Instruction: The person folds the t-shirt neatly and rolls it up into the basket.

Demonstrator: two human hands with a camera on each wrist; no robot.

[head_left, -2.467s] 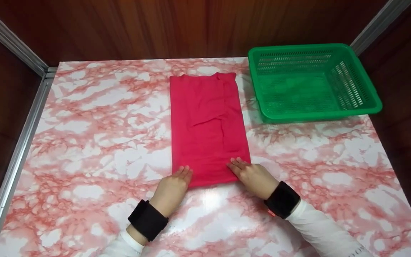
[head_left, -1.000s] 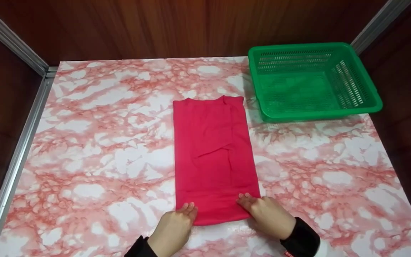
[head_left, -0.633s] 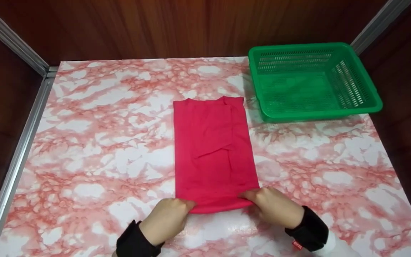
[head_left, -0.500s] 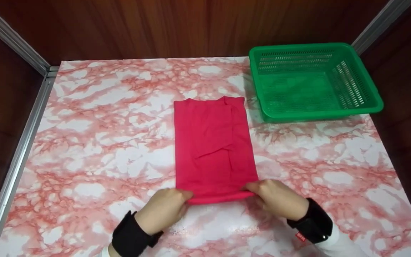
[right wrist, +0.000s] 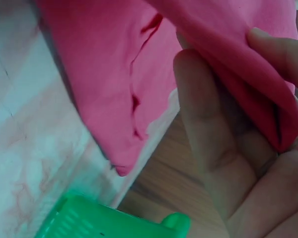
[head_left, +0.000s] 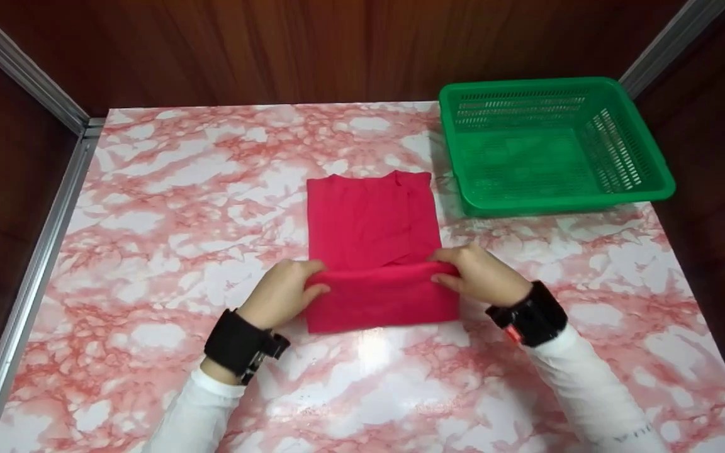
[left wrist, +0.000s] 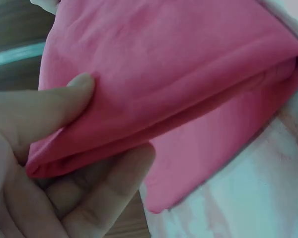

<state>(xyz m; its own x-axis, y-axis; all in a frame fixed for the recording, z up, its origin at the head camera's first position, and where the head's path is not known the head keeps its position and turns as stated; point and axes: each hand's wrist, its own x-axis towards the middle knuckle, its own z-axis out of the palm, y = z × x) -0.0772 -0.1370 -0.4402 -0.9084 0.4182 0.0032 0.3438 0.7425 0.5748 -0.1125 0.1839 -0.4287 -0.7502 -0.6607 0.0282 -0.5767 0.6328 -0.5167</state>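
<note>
A folded pinkish-red shirt (head_left: 372,220) lies lengthwise on the table, its neck end pointing to the back wall. Its near part is turned up as a flap (head_left: 381,296) and raised across the middle. At the flap's left corner, my left hand (head_left: 281,292) pinches the folded edge; the left wrist view has the thumb (left wrist: 79,91) on top of the layers and the fingers underneath. My right hand (head_left: 485,275) grips the right corner the same way, thumb and fingers on either side of the layered edge (right wrist: 268,94) in the right wrist view.
A green perforated plastic basket (head_left: 542,204) stands at the back right of the table, with nothing visible inside. The tabletop (head_left: 180,251) has a red-and-white marbled pattern. Dark wood panels (head_left: 262,50) rise behind it and at both sides.
The shirt was first pulled toward the person, both hands at its near edge. Then the hands lifted that edge and carried it away from the body, turning the near part up and shortening the outline.
</note>
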